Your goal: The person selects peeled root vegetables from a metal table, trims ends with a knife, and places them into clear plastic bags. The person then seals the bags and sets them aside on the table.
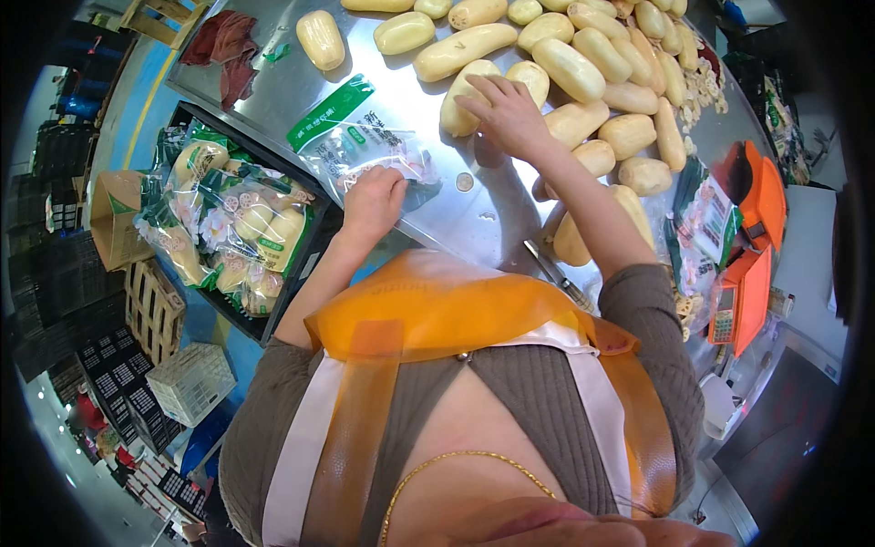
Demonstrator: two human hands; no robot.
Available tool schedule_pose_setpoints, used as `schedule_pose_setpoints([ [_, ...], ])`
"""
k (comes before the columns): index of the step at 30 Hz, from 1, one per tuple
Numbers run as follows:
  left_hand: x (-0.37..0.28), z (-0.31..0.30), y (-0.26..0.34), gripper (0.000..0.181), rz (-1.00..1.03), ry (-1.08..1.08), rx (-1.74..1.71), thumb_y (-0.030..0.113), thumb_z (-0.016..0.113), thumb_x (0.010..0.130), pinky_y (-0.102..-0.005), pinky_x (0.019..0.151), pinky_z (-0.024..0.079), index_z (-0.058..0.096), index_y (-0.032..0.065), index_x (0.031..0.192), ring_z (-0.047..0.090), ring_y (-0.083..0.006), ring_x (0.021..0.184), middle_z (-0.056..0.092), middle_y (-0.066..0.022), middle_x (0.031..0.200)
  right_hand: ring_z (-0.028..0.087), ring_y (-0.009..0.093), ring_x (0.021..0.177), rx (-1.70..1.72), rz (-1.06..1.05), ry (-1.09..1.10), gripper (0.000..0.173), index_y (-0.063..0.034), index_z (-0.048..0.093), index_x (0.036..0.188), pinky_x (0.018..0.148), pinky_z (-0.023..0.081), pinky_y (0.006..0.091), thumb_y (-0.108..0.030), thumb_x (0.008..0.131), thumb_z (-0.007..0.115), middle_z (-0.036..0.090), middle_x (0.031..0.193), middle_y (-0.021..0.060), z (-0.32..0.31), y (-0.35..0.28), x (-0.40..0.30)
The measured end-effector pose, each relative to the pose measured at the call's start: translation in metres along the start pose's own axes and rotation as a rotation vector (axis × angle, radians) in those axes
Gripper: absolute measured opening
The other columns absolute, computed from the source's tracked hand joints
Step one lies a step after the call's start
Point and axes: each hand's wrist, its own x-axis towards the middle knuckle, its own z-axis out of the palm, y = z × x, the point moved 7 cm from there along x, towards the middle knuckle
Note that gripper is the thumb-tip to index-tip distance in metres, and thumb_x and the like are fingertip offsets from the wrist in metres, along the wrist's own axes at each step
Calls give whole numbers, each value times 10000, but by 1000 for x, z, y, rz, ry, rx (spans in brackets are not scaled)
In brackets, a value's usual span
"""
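My left hand [374,200] is curled on the lower edge of a printed clear plastic bag [355,140] with a green band, which lies flat on the steel table [437,219]. With fingers spread, my right hand [509,113] rests over a peeled lotus root segment [459,102]; whether it grips it is not clear. Many more lotus root segments [567,68] are heaped behind and beside that hand. A knife [557,273] lies near the table's front edge, close to my apron. At my left, a black crate [284,314] holds filled bags of lotus root [256,225].
Orange scales [745,294] stand at the right, beside a stack of printed bags [704,219]. Lotus root slices [704,89] lie at the far right. A dark red cloth [229,48] is at the table's far left corner. A wooden pallet [154,311] and cardboard box [116,219] are beyond the crate.
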Motion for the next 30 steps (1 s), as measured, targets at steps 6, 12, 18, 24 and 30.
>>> schedule_pose_setpoints([
  [6,-1,-2,0,91,-59,-5,-32,154,651,874,-450,698,495,665,67,898,620,-348,812,623,-133,831,458,304,1328,147,-93,-314,588,-185,560,1308,1080,372,473,-211,757,761,539,1384,58,28,10,22],
  [12,-7,-4,5,93,-105,-6,-44,149,652,880,-442,701,496,664,60,906,621,-349,816,625,-136,844,470,311,1311,112,-97,-286,598,-169,541,1321,1069,364,503,-270,768,746,545,1379,64,29,9,21],
  [18,-5,-27,14,100,-72,84,-43,143,664,877,-425,720,499,664,52,919,625,-352,830,636,-136,873,465,330,1313,35,-79,-236,612,-150,533,1334,1053,364,519,-309,775,725,541,1383,84,25,4,15],
  [24,2,-74,24,56,-108,370,-107,45,644,887,-349,617,500,643,24,938,616,-276,692,607,-128,840,547,351,1157,425,6,108,480,-86,581,1209,959,438,470,-168,762,737,597,1208,151,-22,-24,6],
  [30,16,-51,48,86,20,261,-149,38,663,868,-338,628,485,646,21,951,600,-258,707,598,-117,835,614,320,893,689,-90,-22,243,-54,613,980,719,522,414,-53,741,659,602,956,126,-50,-130,-13],
])
